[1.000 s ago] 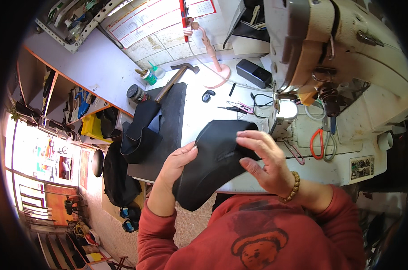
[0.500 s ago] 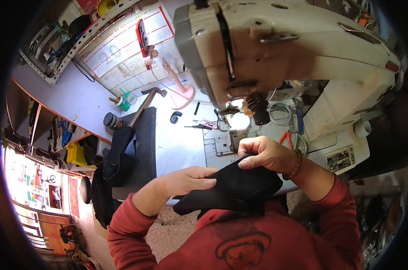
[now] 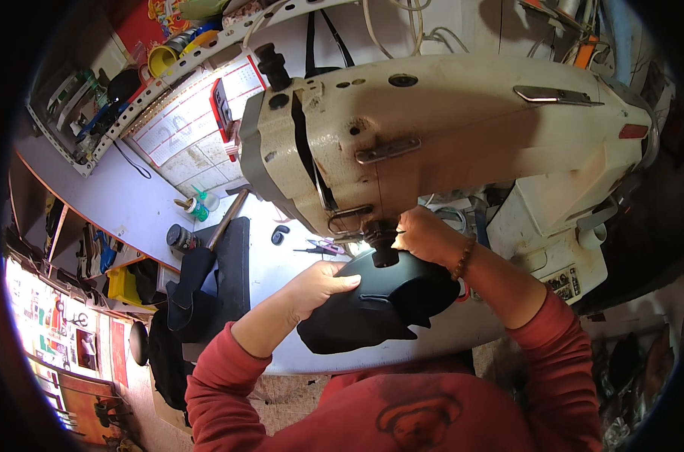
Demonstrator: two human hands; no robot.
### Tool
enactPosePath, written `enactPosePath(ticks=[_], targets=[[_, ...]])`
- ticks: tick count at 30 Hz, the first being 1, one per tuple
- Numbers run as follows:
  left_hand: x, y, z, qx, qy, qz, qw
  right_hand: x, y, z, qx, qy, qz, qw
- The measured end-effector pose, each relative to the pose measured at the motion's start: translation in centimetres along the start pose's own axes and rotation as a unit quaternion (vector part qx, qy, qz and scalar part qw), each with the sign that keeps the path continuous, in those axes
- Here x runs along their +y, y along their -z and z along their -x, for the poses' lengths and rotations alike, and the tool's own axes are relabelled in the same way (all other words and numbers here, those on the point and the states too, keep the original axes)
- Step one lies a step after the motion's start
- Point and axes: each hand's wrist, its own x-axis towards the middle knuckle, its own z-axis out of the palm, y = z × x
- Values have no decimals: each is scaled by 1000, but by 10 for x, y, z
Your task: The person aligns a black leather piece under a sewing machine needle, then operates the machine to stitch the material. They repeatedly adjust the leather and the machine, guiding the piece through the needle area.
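A black, leather-like sheet piece (image 3: pixel 368 320) with a curved far edge and a short slit lies under the head of a cream sewing machine (image 3: pixel 447 135). My left hand (image 3: pixel 315 290) grips its left edge, thumb on top and fingers underneath. Beside the dark round knob (image 3: pixel 381 245) low on the machine head, my right hand (image 3: pixel 430 239) is closed at the piece's far edge. The knob and machine head hide its fingertips, so what they pinch is unclear. The needle is also out of sight behind the head.
Left of the machine lie pink-handled snips (image 3: pixel 327 247), a hammer (image 3: pixel 227 220), a dark jar (image 3: pixel 182 239) and a green bottle (image 3: pixel 197 209). More black cut pieces (image 3: pixel 189 282) rest on a dark mat (image 3: pixel 236 264). A parts tray (image 3: pixel 564 285) stands at right.
Both hands have brought the black piece forward from near my body to beneath the machine head. My right hand has moved up beside the knob. The view has shifted too.
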Motion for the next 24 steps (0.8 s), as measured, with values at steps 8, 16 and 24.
enactPosePath(ticks=[8,16,24], targets=[[10,18,-7,37,-28,-24,999,52,-14,-46,82,244,129,958],[17,25,-19,71,-49,-21,996,12,-13,12,233,184,221,929],[25,26,-20,51,-47,-26,997,-26,-58,56,226,123,128,958]])
